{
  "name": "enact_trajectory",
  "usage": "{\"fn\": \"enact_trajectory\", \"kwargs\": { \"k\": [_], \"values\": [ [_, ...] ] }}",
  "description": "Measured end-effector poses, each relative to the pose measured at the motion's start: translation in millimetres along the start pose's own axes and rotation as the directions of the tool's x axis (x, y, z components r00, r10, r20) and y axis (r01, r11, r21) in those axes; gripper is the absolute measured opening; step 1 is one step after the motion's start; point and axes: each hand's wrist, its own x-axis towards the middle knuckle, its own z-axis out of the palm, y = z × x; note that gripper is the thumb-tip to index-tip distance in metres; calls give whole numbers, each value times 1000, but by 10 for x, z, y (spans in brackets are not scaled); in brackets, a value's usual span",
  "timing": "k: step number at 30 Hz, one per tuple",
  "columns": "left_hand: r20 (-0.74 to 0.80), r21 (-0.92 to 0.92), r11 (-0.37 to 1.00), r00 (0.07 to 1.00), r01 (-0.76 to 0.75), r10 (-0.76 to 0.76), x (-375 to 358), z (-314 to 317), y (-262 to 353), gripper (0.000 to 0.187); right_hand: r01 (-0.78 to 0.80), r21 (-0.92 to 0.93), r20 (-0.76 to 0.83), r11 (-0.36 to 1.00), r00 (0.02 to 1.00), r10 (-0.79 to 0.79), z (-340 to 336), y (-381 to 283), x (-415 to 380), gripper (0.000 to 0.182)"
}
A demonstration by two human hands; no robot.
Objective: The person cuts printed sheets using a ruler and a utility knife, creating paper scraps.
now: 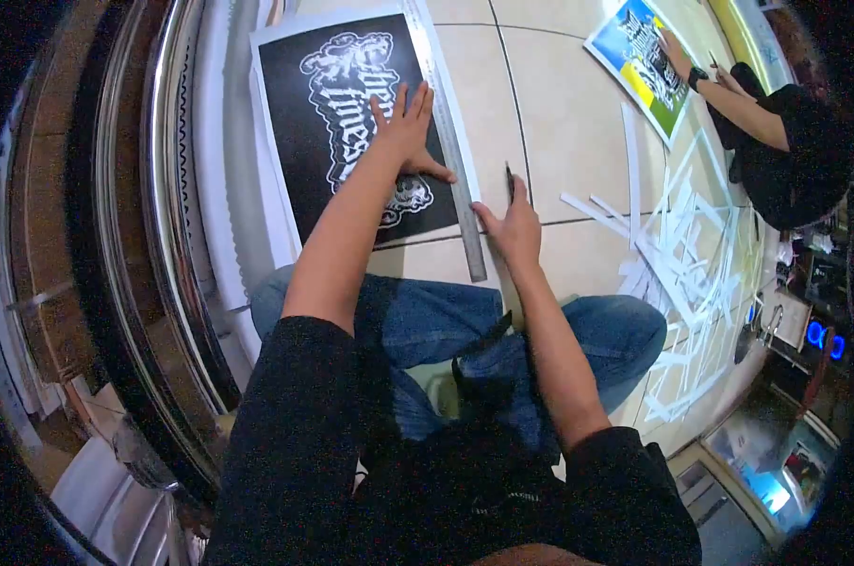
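Observation:
A black poster (290, 104) with white ornate lettering and a white border lies flat on the tiled floor in front of me. Along its right side runs a long metal ruler (464, 222). My left hand (406, 137) is spread flat on the poster, its thumb reaching onto the ruler. To the right of the ruler, my right hand (515, 226) grips a slim dark cutter (510, 176), its tip pointing away from me. The right thumb is close to the ruler's edge; whether it touches cannot be made out.
Many white paper strips (691, 274) are heaped on the tiles at right. Beyond them another person (776, 141) rests a hand on a colourful poster (639, 61). Metal rails (167, 189) and a white roll (215, 170) stand along my left.

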Motion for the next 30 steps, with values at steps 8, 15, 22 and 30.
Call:
{"fn": "enact_trajectory", "kwargs": {
  "k": [8, 15, 22, 30],
  "values": [
    [-10, -37, 999, 999, -39, 39, 38, 69, -49, 161, -96, 211, -82, 973, 990, 115, -11, 624, 310, 77],
    [-274, -179, 976, 959, -124, 72, -171, 404, -17, 103, -174, 248, -35, 953, 982, 188, -365, 733, 67, 76],
    [-284, -91, 992, 957, -81, 52, -411, 668, 302, 72, -128, 165, -90, 978, 985, 144, -288, 802, -69, 63],
    [-33, -81, 991, 993, 107, -110, -100, 215, 234, 93, 38, 210, -34, 977, 999, -31, -48, 303, -34, 55]
  ]
}}
